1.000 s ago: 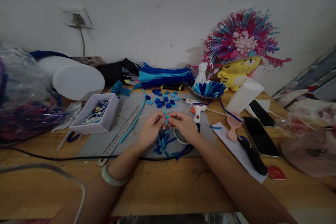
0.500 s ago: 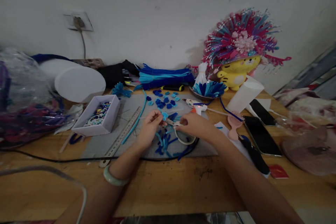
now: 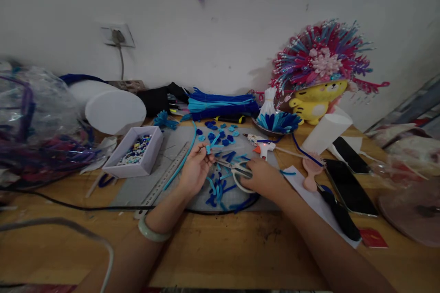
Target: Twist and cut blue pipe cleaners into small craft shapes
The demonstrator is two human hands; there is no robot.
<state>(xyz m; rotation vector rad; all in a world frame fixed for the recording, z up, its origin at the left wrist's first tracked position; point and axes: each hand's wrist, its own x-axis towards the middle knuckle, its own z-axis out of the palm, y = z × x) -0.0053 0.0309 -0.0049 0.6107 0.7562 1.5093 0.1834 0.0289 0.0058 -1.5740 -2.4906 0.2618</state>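
Observation:
My left hand point(image 3: 195, 170) pinches a small light-blue pipe-cleaner piece point(image 3: 210, 147) above the grey mat point(image 3: 144, 183). My right hand point(image 3: 263, 176) grips white-handled scissors point(image 3: 233, 169), whose blades point left toward that piece. Cut blue pipe-cleaner scraps point(image 3: 218, 187) lie under and between the hands. Small blue pipe-cleaner flowers point(image 3: 218, 130) sit on the mat just beyond.
A metal ruler point(image 3: 165, 178) and a white box of beads point(image 3: 135, 151) lie to the left. A glue gun point(image 3: 263, 146), a pink brush point(image 3: 311, 171), two phones point(image 3: 347, 183) and a white cup point(image 3: 325, 130) are at the right. Pipe-cleaner bundles point(image 3: 220, 103) and a decorated yellow toy point(image 3: 316, 78) stand at the back. A black cable point(image 3: 85, 206) crosses the table.
My right hand let go of the blue piece, moved right and took up the scissors. My left hand kept hold of the piece. The view shifted slightly.

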